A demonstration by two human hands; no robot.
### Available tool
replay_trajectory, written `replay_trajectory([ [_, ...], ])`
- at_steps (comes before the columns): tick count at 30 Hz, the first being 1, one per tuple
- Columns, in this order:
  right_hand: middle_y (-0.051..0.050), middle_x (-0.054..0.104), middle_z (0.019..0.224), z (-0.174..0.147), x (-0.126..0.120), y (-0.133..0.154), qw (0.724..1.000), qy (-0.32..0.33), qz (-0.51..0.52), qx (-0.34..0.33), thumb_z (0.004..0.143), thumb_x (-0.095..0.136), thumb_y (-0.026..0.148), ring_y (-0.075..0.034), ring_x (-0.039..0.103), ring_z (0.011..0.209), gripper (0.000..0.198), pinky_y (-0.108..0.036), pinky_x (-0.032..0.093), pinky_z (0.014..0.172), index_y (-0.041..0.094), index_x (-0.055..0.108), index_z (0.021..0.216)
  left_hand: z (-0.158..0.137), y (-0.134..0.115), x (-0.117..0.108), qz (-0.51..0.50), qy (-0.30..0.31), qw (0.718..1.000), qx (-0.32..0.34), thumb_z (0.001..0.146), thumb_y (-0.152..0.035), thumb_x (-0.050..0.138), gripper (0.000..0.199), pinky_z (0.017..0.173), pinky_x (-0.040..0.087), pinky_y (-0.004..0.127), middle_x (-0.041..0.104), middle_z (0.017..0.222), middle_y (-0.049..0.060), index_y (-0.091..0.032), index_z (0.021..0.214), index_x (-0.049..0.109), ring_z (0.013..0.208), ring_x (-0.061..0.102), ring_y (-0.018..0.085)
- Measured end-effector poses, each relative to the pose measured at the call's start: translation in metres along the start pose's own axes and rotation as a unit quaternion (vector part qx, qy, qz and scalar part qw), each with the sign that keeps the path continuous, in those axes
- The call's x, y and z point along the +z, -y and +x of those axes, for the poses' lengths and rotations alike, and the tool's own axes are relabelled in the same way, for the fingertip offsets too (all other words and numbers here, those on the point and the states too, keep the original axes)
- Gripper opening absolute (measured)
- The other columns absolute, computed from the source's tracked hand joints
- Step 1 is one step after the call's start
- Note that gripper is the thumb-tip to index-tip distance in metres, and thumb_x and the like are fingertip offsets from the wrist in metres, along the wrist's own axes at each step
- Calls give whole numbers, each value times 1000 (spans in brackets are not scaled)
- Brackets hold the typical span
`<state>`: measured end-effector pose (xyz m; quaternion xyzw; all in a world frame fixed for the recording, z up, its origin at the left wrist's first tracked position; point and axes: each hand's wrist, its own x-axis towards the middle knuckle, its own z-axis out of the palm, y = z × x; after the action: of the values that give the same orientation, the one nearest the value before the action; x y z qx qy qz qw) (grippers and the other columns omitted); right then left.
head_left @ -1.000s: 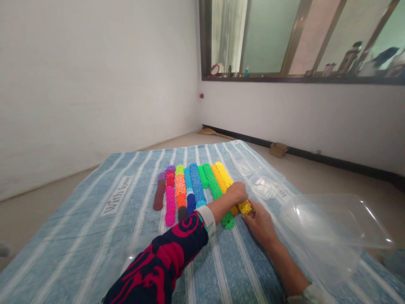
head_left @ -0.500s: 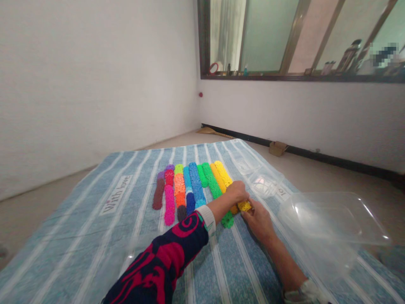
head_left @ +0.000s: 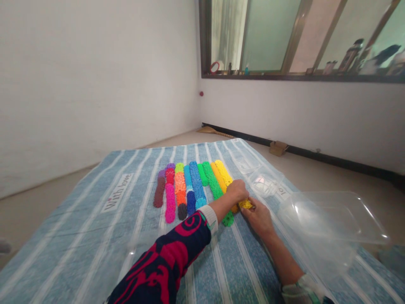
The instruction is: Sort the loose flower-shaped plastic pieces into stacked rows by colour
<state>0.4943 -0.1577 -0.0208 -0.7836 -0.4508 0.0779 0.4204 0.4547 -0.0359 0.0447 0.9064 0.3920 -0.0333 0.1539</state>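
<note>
Rows of small, bumpy-edged discs stacked on their sides lie together on a striped cloth (head_left: pixel 95 236). At the right end is a yellow row (head_left: pixel 223 171), with my left hand (head_left: pixel 238 191) closed over its near part. My right hand (head_left: pixel 260 216) pinches the near yellow discs (head_left: pixel 245 204) between thumb and fingers. Beside the yellow is an orange-yellow row (head_left: pixel 218 174), partly covered by my left hand. A long green row (head_left: pixel 213 181) comes after it, then a blue row (head_left: pixel 196 181). Farther left are an orange row (head_left: pixel 180 182), a pink row (head_left: pixel 170 202) and a brown row (head_left: pixel 159 192).
A large clear plastic box (head_left: pixel 335 219) stands to the right of my right arm. Beyond my hands lie a clear plastic bag (head_left: pixel 264 183) and a clear lid-like tray (head_left: pixel 246 164). A small cardboard box (head_left: pixel 278 147) sits on the floor by the wall.
Both hands stay at the yellow row with almost the same grip. The view has shifted very slightly.
</note>
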Motion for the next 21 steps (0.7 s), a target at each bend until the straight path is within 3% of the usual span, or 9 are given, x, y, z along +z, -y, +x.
replay_trajectory([
  [14, -10, 71, 93, 9, 2, 6, 996, 31, -81, 17, 88, 53, 42, -26, 65, 87, 33, -29, 40, 67, 17, 69, 103, 2, -2, 3, -14, -7, 1000, -16, 77, -24, 63, 34, 85, 54, 24, 73, 107, 17, -12, 107, 72, 107, 67, 26],
  [21, -11, 71, 94, 11, 1, 9, 993, 37, -105, 33, 88, 53, 38, -25, 65, 86, 30, -27, 37, 65, 17, 69, 104, -1, -3, 0, -19, -1, 1000, -22, 76, -22, 63, 35, 84, 54, 23, 73, 106, 16, -12, 109, 72, 106, 67, 25],
])
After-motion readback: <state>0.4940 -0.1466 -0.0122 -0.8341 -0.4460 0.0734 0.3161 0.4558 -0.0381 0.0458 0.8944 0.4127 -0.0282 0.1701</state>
